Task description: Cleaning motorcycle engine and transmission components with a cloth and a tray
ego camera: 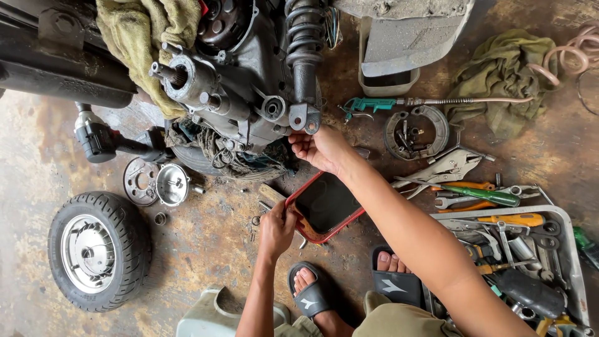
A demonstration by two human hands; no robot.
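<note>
— Two hands at work; where does each one sit?

— Left hand (pixel 276 226) at about six o'clock of the scooter's dark grey engine casing (pixel 240 100), arm running up from the bottom edge, fingers curled shut over the rim of a shallow red-rimmed metal tray (pixel 326 206) holding dark oil.

— And the other?

— Right hand (pixel 318 146) reaches from four o'clock, forearm long and straight, fingertips pinched at the lower bracket of the black coil-spring shock absorber (pixel 304 68); whether it grips anything I cannot tell.

— Around them?

— Small black tyre on a silver rim (pixel 97 249) at eight o'clock on the stained concrete floor (pixel 206 243); grey tray of tools (pixel 571 243) at four.
</note>
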